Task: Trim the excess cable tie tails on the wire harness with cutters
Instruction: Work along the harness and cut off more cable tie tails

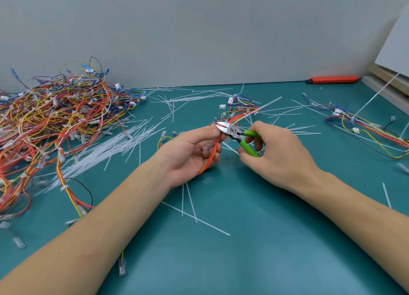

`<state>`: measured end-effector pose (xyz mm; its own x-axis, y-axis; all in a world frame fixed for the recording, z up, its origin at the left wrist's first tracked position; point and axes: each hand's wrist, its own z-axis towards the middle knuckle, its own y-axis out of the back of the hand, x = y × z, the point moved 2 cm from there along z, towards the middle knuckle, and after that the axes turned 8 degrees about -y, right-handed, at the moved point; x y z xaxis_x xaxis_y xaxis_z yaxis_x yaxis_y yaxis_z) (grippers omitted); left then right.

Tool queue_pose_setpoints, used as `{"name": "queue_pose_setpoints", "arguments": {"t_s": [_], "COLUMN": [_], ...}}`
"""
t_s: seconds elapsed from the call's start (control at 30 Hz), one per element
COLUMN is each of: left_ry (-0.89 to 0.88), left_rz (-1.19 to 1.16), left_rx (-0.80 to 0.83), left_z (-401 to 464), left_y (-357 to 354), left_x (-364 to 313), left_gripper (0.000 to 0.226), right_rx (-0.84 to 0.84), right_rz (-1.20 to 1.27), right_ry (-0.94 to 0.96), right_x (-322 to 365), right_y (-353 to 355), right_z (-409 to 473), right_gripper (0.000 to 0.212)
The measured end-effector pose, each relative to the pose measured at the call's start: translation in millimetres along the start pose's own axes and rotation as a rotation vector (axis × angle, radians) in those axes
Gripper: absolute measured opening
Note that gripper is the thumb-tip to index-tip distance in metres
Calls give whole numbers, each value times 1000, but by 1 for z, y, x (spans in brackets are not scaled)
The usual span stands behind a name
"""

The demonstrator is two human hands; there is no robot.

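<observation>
Far left on the table (254, 261): a large heap of harnesses (55, 122), with a spread of loose white cable ties (106, 148) lying beside it.

Centre: the left hand (190, 155) holds the wire harness (212, 153) in work, thumb and fingers clamped together on the red and orange wires. The far end of the harness trails off toward its connectors behind. The tie being trimmed is hidden at the thumb; its tail cannot be made out.

Just to the right: the right hand (274, 153) is curled round the green handles of the cutters (234, 133). The blades stand apart, touching or nearly touching the bundle at the left thumb.

Assessment: seat the flat face of the blades flush against the tie head, confirm that no wire or thumb lies between them, then close in one firm squeeze.

Right: another harness (365, 126) lies well apart.
</observation>
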<state>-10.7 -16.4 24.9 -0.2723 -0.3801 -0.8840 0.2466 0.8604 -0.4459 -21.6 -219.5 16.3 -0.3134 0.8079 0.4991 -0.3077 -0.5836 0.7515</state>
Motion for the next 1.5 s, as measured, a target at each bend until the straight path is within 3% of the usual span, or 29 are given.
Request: {"name": "queue_pose_setpoints", "arguments": {"t_s": [0.87,1.13,1.5], "left_ry": [4,14,23], "left_rz": [9,-2,-12], "left_rx": [-1,0,29], "left_z": [-2,-3,0], "left_y": [0,-2,0], "left_x": [-1,-2,-1], "left_gripper": [8,18,5], "right_rx": [-1,-8,7], "right_rz": [-13,-25,15], "right_ry": [1,23,26], "right_x": [-2,1,3], "right_y": [0,0,2], "right_z": [1,0,-1], "right_gripper": [22,20,19]}}
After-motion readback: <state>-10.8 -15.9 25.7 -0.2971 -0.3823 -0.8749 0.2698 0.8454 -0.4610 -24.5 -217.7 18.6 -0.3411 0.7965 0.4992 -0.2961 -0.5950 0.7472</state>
